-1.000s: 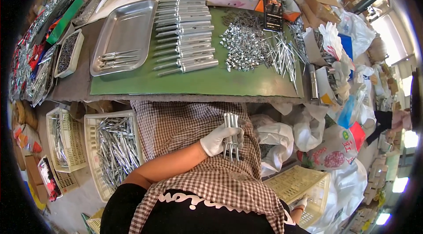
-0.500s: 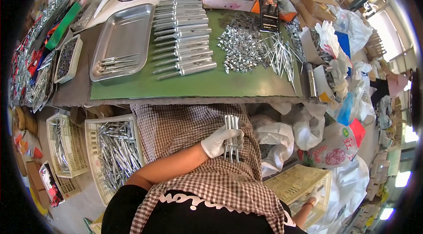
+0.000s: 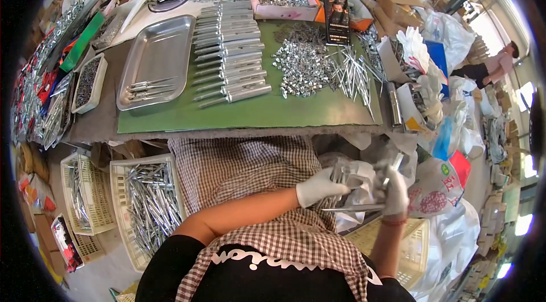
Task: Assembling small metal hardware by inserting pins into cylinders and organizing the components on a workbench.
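Observation:
In front of the checked apron, my gloved left hand (image 3: 321, 187) is closed around several upright silver tube-handled rods (image 3: 340, 173), now partly blurred. Close on its right is my gloved right hand (image 3: 396, 195), gripping more silver rods; one rod (image 3: 358, 208) lies nearly level, pointing at my left hand, and another sticks up blurred. How many the right hand holds cannot be made out. Both hands are below the front edge of the table. On its green mat (image 3: 187, 123), similar rods with thick tubular ends (image 3: 233, 69) lie in a long row.
A metal tray (image 3: 153, 52) holds a few thin rods. Small metal sleeves (image 3: 301, 66) and loose thin rods (image 3: 354, 77) lie in heaps. Under the table's left side stands a crate of rods (image 3: 151, 202); another crate (image 3: 418, 245) is beneath my right arm. A person (image 3: 489, 69) stands far right.
My right hand has come up out of the right crate with silver rods in it. My left hand has moved right, carrying its rods toward the right hand.

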Demonstrator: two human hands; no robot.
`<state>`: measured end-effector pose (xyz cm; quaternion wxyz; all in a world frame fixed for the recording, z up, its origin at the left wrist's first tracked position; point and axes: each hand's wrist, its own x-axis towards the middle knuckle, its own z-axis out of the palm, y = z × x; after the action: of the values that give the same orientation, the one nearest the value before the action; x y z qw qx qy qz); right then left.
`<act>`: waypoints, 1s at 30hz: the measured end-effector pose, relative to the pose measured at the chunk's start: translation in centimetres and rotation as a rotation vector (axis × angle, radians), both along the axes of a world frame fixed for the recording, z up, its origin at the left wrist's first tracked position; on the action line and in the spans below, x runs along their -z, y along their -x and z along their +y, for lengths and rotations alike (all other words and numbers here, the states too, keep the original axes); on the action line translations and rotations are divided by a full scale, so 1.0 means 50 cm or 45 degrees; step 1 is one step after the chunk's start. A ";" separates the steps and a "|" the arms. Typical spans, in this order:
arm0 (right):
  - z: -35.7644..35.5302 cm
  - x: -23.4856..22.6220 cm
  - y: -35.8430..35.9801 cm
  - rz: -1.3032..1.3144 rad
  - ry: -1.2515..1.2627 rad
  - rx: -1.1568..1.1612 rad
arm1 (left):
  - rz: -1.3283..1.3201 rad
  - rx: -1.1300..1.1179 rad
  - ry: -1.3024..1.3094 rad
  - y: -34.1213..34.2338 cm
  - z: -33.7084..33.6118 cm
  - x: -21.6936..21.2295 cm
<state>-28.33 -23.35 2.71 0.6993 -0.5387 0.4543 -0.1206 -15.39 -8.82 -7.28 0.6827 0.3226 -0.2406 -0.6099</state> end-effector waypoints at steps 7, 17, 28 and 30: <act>0.006 0.143 -0.060 -0.282 -0.277 0.225 | 0.213 0.045 0.224 0.025 -0.008 0.023; -0.019 0.161 -0.065 -0.353 -0.024 0.130 | -0.069 0.482 0.080 0.013 -0.035 0.055; -0.010 0.078 -0.065 0.027 0.825 -0.170 | 0.576 -0.255 -0.109 -0.026 -0.002 0.090; 0.066 0.078 -0.100 -0.044 0.692 -0.338 | 0.638 -0.254 -0.120 -0.027 0.004 0.098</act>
<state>-23.34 -20.07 -1.22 0.5466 -0.7587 0.3190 -0.1545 -14.04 -8.63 -12.18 0.7618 0.2153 -0.0025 -0.6110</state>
